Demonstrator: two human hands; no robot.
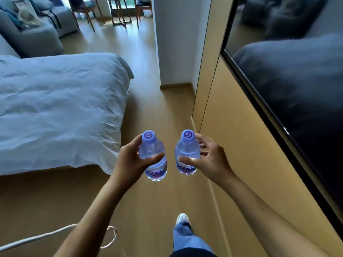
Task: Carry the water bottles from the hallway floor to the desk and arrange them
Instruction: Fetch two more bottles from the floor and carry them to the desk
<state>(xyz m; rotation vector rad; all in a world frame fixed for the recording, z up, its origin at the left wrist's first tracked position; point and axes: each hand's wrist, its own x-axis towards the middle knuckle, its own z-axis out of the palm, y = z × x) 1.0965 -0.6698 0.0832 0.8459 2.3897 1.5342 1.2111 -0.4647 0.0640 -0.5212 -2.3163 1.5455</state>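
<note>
left hand [130, 160] grips left bottle [154, 156], right hand [209, 160] grips right bottle [186, 154] — both upright, apart, above wooden floor [148, 210]; bed [55, 108] at left.

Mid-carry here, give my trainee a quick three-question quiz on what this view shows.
1. True or false: each hand holds one water bottle.
2. Which lies on the person's left: A) the bed, B) the dark screen, C) the wooden wall panel?
3. Fill in: both bottles are held upright, with their ____ on.

Key:
1. True: the left hand grips the left bottle, the right hand grips the right bottle.
2. A, the bed.
3. caps; left cap.
</note>
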